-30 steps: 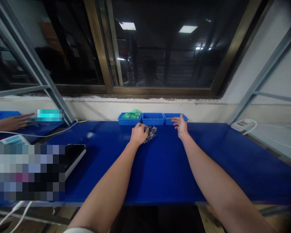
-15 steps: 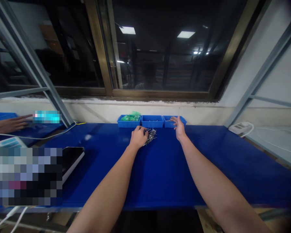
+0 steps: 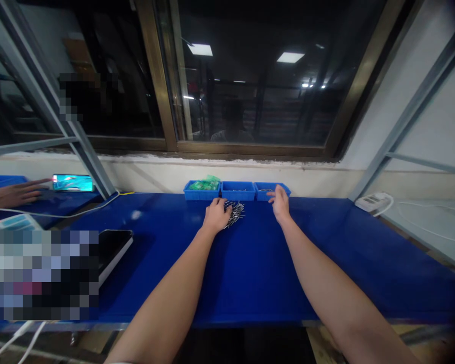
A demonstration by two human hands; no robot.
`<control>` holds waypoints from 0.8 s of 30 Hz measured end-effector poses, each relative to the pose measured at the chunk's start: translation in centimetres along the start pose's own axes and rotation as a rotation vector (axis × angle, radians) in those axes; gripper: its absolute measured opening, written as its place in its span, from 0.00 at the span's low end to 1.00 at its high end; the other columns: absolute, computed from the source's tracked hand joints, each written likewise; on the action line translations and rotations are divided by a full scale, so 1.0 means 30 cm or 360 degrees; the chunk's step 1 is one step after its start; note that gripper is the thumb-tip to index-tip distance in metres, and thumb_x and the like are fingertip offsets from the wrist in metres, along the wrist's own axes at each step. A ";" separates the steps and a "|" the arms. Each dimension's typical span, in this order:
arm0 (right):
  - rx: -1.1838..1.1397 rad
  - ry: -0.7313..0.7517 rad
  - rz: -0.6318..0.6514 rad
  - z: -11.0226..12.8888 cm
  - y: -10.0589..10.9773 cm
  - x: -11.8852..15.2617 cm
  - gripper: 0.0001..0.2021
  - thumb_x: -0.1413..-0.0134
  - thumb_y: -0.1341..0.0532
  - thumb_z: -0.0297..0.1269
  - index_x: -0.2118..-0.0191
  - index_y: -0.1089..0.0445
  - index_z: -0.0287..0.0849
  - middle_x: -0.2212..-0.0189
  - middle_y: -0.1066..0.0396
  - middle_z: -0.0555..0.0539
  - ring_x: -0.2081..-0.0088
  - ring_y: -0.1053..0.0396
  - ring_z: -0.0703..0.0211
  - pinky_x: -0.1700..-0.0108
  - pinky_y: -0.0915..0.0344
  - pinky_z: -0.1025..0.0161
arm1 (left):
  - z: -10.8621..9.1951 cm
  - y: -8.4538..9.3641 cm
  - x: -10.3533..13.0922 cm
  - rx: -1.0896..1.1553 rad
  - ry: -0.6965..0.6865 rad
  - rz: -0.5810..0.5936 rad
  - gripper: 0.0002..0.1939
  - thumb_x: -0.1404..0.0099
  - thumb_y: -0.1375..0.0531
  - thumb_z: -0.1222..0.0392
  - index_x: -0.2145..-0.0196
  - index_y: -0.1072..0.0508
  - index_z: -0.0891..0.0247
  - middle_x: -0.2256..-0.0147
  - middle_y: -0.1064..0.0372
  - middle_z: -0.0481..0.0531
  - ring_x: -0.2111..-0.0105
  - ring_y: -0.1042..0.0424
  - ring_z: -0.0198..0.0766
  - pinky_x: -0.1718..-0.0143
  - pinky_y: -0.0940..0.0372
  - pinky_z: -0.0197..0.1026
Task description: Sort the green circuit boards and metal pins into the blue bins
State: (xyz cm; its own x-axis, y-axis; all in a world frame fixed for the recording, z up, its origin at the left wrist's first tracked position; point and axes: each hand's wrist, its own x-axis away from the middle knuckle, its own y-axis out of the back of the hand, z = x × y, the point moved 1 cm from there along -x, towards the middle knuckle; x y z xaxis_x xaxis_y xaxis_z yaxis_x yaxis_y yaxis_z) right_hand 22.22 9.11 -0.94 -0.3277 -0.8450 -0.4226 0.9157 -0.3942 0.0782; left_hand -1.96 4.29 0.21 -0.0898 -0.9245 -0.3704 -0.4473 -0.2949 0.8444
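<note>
A pile of thin metal pieces [image 3: 236,213] lies on the blue tabletop [image 3: 246,273]. My left hand [image 3: 217,215] rests at the pile's left side, fingers curled over its edge; what they hold, if anything, is hidden. Just in front of the right blue bin [image 3: 287,191] is my right hand [image 3: 279,203], its fingers bent and partly spread, with nothing visible in them. Small metal pieces lie in that bin. The middle blue bin [image 3: 238,195] has a few small bits in it, and the left blue bin [image 3: 202,195] holds green plastic packets [image 3: 208,184].
A black-topped device [image 3: 116,245] stands at the left of the table. Beyond the left metal post [image 3: 89,167], another person's hand [image 3: 20,193] reaches toward a lit phone [image 3: 73,183]. A white power strip [image 3: 373,200] lies at the right by another post.
My right hand has dropped slightly toward the table and its fingers have bent more, moving a little out of the right bin. My left hand stays at the pile.
</note>
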 end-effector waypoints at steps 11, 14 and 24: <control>0.1093 0.0698 0.0977 0.047 -0.141 0.132 0.21 0.45 0.49 0.28 0.47 0.33 0.45 0.46 0.35 0.46 0.48 0.41 0.53 0.44 0.46 0.53 | -0.007 -0.027 0.031 -0.0261 -0.0017 0.0514 0.55 0.50 0.56 0.24 0.35 0.58 0.64 0.35 0.67 0.65 0.36 0.65 0.54 0.39 0.64 0.56; 0.1161 0.0684 0.1060 0.042 -0.153 0.143 0.19 0.44 0.49 0.28 0.49 0.31 0.47 0.45 0.36 0.47 0.48 0.40 0.52 0.46 0.45 0.52 | -0.011 -0.035 0.018 -0.0271 -0.0025 0.0480 0.49 0.45 0.57 0.27 0.36 0.53 0.65 0.36 0.58 0.65 0.37 0.59 0.55 0.40 0.59 0.55; 0.1018 0.0745 0.1027 0.066 -0.156 0.137 0.08 0.46 0.42 0.30 0.63 0.27 0.42 0.60 0.28 0.45 0.58 0.35 0.57 0.51 0.42 0.59 | -0.020 -0.058 -0.006 -0.0149 -0.0198 0.0367 0.32 0.37 0.53 0.38 0.45 0.39 0.63 0.42 0.44 0.62 0.42 0.44 0.51 0.43 0.49 0.52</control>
State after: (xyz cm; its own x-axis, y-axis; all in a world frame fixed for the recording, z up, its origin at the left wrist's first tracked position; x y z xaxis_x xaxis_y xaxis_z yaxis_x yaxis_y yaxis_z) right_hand 16.14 6.76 -1.26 0.4334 -0.7926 -0.4288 0.5446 -0.1488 0.8254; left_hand -0.63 4.81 -0.96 -0.2907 -0.9347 -0.2043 -0.3185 -0.1068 0.9419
